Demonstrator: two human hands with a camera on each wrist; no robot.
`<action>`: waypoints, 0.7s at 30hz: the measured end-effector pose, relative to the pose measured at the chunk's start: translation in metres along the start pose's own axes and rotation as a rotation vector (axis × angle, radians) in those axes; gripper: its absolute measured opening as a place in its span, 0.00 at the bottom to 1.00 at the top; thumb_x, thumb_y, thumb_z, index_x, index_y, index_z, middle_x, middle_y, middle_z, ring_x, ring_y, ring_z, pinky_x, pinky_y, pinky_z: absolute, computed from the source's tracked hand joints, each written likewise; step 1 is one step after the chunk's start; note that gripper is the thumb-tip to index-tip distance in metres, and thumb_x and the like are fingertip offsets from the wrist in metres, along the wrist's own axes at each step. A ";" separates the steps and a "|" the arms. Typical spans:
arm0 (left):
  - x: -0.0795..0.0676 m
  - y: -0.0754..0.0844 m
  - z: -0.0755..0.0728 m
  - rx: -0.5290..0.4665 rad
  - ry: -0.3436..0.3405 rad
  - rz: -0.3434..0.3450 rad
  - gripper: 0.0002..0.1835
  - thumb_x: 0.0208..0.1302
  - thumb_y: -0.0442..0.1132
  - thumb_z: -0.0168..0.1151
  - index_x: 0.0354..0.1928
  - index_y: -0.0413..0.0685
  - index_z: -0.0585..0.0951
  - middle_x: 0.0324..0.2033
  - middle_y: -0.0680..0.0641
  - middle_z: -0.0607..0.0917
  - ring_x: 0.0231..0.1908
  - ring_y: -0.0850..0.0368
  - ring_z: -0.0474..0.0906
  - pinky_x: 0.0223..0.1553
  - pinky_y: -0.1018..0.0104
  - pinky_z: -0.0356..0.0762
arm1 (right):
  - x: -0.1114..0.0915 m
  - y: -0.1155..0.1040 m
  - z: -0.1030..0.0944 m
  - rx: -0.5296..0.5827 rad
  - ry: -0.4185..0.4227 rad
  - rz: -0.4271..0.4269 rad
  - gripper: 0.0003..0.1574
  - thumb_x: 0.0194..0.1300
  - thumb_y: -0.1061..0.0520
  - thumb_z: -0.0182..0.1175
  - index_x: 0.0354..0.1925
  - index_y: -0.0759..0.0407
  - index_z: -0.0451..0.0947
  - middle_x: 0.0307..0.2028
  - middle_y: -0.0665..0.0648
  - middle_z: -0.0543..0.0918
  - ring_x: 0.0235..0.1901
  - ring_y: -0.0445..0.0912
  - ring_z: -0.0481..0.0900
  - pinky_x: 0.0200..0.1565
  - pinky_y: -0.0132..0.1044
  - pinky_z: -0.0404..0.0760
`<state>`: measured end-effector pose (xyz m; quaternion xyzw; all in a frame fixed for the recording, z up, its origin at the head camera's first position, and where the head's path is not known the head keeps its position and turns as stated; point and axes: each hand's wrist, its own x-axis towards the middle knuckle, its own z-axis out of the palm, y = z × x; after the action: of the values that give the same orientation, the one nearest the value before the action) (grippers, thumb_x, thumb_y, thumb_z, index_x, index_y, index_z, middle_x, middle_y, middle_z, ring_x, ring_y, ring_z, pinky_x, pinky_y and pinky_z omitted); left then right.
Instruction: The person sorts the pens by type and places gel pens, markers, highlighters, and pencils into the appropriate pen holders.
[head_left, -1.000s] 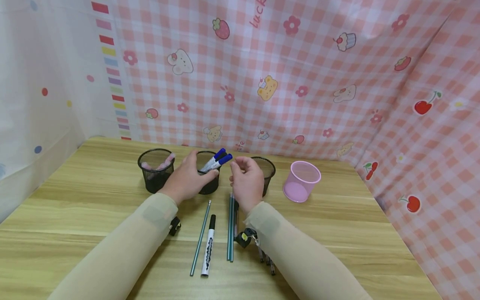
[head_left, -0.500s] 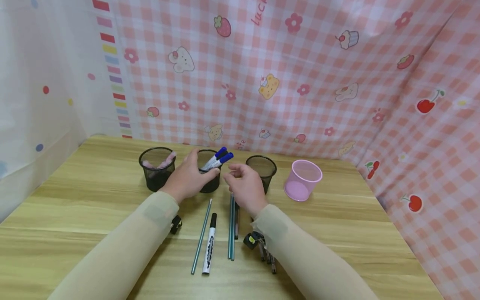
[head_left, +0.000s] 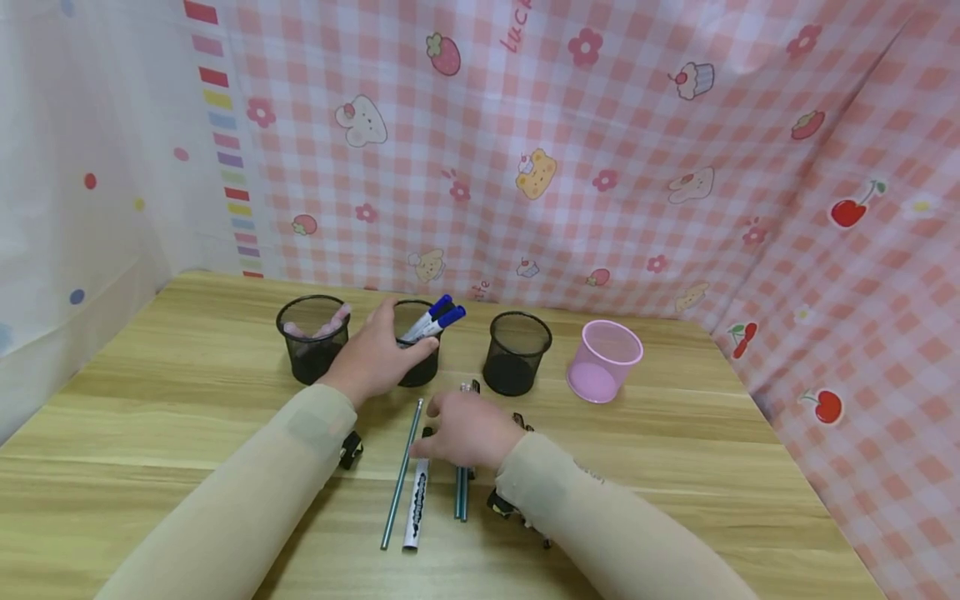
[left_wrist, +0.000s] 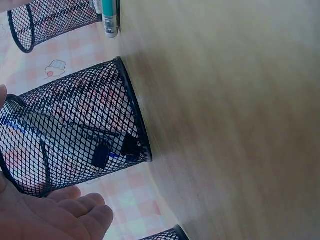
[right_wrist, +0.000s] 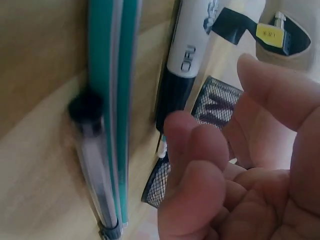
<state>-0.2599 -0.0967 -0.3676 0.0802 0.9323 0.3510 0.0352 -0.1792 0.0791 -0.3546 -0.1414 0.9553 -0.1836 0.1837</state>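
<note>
Head view: the left hand [head_left: 371, 358] spreads thumb and fingers about a black mesh pen cup [head_left: 423, 368] at its three o'clock. A sideways nudge could tip the cup, as its blue-capped markers [head_left: 441, 322] lean out toward two o'clock. The right hand [head_left: 468, 429] is loose, thumb and fingers apart, holding nothing; a black-capped whiteboard marker [head_left: 416, 508] lies toward its seven o'clock, a teal pencil [head_left: 402, 475] toward eight. They lie so near that a hurried pinch might catch both or roll the marker. This hand covers part of the paired teal pencils [head_left: 461, 500].

Left wrist view: fingers sit at the cup's seven o'clock; the thumb, near ten, is mostly cut off, so grip pressure cannot be told. Mesh blurs the contents.

Right wrist view: a fingertip overlaps the marker's black cap; whether they touch is unclear. The clear pen [right_wrist: 97, 170], toward nine o'clock, is blurred.
</note>
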 end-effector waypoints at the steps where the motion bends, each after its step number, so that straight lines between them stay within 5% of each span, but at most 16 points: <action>1: 0.000 0.000 0.000 -0.001 0.001 0.001 0.60 0.68 0.77 0.54 0.86 0.50 0.42 0.84 0.37 0.51 0.76 0.31 0.64 0.70 0.31 0.68 | -0.001 -0.001 0.001 -0.005 -0.007 -0.001 0.39 0.64 0.37 0.74 0.64 0.58 0.81 0.54 0.54 0.89 0.48 0.46 0.87 0.54 0.45 0.86; 11: 0.000 -0.001 0.000 -0.010 0.006 0.006 0.60 0.68 0.77 0.54 0.86 0.49 0.43 0.84 0.37 0.51 0.77 0.32 0.62 0.72 0.31 0.66 | 0.002 -0.005 0.009 -0.042 -0.025 0.004 0.40 0.58 0.40 0.79 0.60 0.60 0.82 0.50 0.55 0.89 0.39 0.42 0.83 0.49 0.43 0.86; 21: 0.000 -0.001 0.000 -0.014 0.006 0.004 0.60 0.68 0.77 0.54 0.86 0.50 0.43 0.84 0.38 0.51 0.78 0.32 0.61 0.72 0.31 0.65 | 0.004 -0.005 0.010 -0.046 -0.049 0.020 0.29 0.61 0.44 0.78 0.50 0.60 0.82 0.37 0.51 0.84 0.30 0.44 0.80 0.34 0.38 0.80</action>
<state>-0.2596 -0.0973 -0.3679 0.0807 0.9297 0.3579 0.0321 -0.1783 0.0706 -0.3625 -0.1405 0.9558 -0.1562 0.2057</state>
